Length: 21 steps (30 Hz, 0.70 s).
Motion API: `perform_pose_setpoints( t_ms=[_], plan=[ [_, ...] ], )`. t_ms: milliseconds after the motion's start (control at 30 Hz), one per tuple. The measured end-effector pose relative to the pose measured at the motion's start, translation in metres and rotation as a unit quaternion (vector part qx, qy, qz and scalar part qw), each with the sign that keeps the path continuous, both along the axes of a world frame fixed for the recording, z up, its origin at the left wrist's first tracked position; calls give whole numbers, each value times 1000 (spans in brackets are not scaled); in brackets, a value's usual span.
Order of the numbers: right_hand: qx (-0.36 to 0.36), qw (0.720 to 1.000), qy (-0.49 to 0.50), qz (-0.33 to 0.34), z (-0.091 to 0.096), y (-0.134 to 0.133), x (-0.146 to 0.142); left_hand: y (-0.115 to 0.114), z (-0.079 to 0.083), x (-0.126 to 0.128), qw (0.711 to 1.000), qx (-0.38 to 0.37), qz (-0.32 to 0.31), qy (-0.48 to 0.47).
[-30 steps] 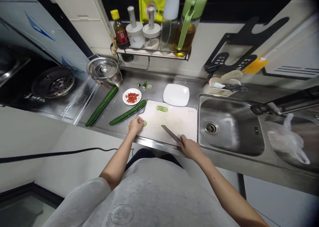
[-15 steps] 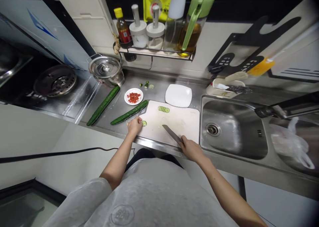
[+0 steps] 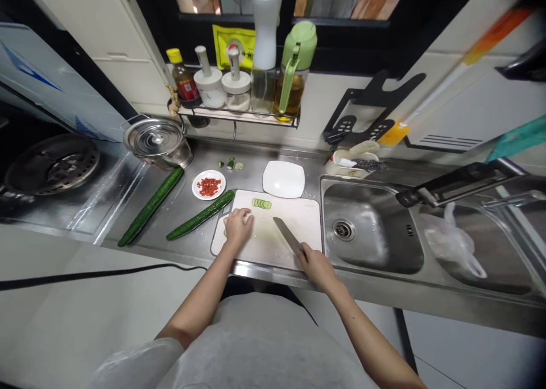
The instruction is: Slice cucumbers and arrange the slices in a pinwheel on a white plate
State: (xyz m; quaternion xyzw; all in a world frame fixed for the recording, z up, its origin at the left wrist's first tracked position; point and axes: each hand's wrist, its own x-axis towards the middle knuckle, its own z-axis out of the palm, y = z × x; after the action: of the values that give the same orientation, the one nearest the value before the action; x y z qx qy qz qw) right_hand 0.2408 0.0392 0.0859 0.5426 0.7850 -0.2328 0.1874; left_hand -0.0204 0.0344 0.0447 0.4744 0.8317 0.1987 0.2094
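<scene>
A white cutting board (image 3: pixel 298 218) lies on the steel counter beside the sink. My left hand (image 3: pixel 238 226) rests on the board's left part with fingers curled down over a cucumber piece that is mostly hidden. My right hand (image 3: pixel 313 265) grips the handle of a knife (image 3: pixel 285 235), whose blade points up-left over the board. A short row of cucumber slices (image 3: pixel 261 203) sits near the board's far edge. One whole cucumber (image 3: pixel 200 215) lies just left of the board, and another cucumber (image 3: pixel 150 207) lies farther left.
A small dish of chopped red chili (image 3: pixel 209 185) and a white square plate (image 3: pixel 284 178) sit behind the board. A lidded steel pot (image 3: pixel 156 141) stands at the back left, a condiment rack (image 3: pixel 239 107) on the wall. The sink (image 3: pixel 371 230) is right, stove burner (image 3: pixel 51 164) left.
The view has swung up and to the right. My left hand has slid further onto the board, covering the cucumber slice that showed beside it. The knife hand has stayed at the board's near edge.
</scene>
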Motion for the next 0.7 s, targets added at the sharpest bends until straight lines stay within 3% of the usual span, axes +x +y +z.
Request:
perform_pose_setpoints(
  t_ms=[167,267,700],
  plan=[
    [-2,1000,-12,-25,2,4,8,49,-6,26,998,-4,-57,16],
    [-7,999,-13,-36,2,3,12,65,-8,32,997,-26,-72,33],
    [-9,999,21,-49,-4,6,20,70,-7,42,995,-15,-83,55]
  ],
)
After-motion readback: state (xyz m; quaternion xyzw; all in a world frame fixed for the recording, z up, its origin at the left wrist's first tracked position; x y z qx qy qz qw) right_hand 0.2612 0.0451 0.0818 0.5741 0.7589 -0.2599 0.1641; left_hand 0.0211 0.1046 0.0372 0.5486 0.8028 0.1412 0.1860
